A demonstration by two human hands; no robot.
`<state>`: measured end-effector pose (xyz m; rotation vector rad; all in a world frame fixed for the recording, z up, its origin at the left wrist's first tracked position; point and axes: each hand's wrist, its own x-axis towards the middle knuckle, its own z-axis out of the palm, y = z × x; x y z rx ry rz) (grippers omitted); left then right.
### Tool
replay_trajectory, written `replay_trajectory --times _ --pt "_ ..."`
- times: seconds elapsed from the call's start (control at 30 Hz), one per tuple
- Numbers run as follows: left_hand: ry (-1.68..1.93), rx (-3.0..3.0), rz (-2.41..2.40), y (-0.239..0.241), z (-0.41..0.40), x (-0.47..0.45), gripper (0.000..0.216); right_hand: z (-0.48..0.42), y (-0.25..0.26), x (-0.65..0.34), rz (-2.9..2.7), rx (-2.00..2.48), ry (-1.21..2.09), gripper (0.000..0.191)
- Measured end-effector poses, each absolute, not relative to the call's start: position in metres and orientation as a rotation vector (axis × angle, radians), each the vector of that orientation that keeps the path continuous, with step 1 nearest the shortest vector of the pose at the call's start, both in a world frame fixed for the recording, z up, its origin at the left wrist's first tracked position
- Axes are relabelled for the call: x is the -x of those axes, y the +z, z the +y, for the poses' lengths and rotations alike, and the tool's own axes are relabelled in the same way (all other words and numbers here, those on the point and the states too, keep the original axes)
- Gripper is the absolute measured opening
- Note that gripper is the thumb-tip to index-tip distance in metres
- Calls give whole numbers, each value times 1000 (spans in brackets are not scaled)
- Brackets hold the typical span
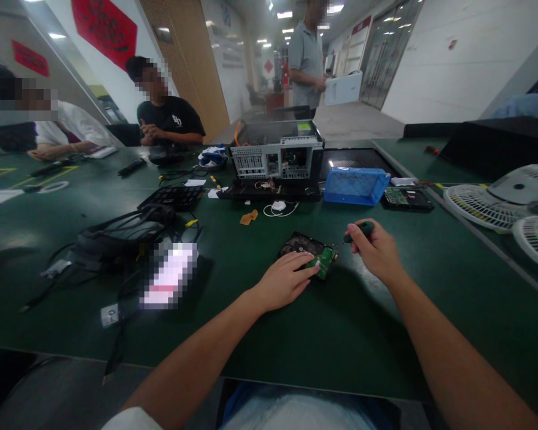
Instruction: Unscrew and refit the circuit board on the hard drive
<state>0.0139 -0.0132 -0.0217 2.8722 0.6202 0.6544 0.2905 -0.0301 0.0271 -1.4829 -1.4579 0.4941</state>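
A hard drive point(302, 242) with a green circuit board point(326, 263) lies on the dark green table in front of me. My left hand point(287, 278) rests over its near left part, fingers stretched out across the drive and board. They cover part of it. My right hand point(374, 248) is closed around the dark green handle of a screwdriver point(365, 228). The thin shaft points left, toward the right corner of the board. Whether the tip touches a screw is too small to tell.
Beyond the drive stand an opened computer case point(255, 162) and a blue plastic basket point(356, 186). Another drive-like device point(407, 199) lies right of the basket, near white fans point(477, 206). Black cables point(121, 239) and a lit, blurred phone-like screen point(170, 278) lie left. Several people are beyond the table.
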Motion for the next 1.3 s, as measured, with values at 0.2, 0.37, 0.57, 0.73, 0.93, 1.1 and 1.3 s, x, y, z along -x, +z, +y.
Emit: replay_trajectory --times 0.2,0.37,0.57,0.73,0.93,1.1,1.3 --pt "628 -2874 629 -20 -14 -14 40 -29 26 -291 -1457 1477 502 42" --pt "628 -2874 630 -16 -15 -14 40 -29 25 -290 -1483 1498 448 40" --pt "640 -2866 617 -15 -15 -13 42 -31 25 -289 -1575 1597 307 35" --pt "654 -2852 609 -17 -15 -12 43 -28 19 -289 -1647 1605 183 30" --pt "657 -2858 617 -18 -16 -13 42 -18 4 -274 -1501 1389 82 57" --pt "660 -2874 609 -19 -16 -13 43 -15 -2 -265 -1461 1324 159 73" --pt "659 -2855 610 -20 -16 -12 43 -17 -2 -268 -1542 1377 -75 68"
